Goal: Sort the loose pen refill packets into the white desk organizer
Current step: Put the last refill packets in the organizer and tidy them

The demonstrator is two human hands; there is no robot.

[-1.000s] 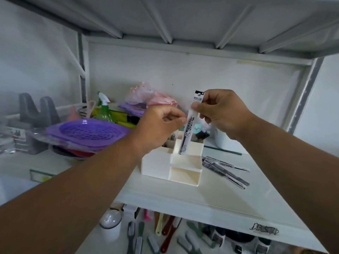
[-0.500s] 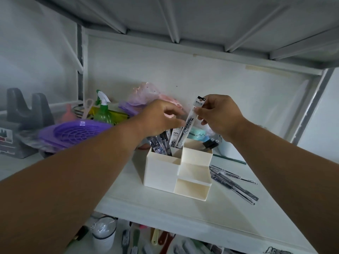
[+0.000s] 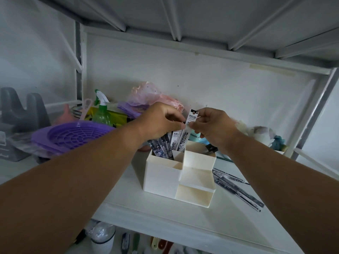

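Hands raised over organizer [image 3: 180, 174] — right hand [image 3: 213, 128], left hand [image 3: 161, 120] both pinching refill packet [image 3: 186, 132].

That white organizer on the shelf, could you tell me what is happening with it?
A person is filing pen refill packets into the white desk organizer. Both the right hand and the left hand pinch one upright white packet over its back compartment, which already holds several. More loose packets lie on the shelf to its right.

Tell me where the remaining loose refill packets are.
The loose refill packets lie on the white shelf, right of the white desk organizer, below the right forearm.
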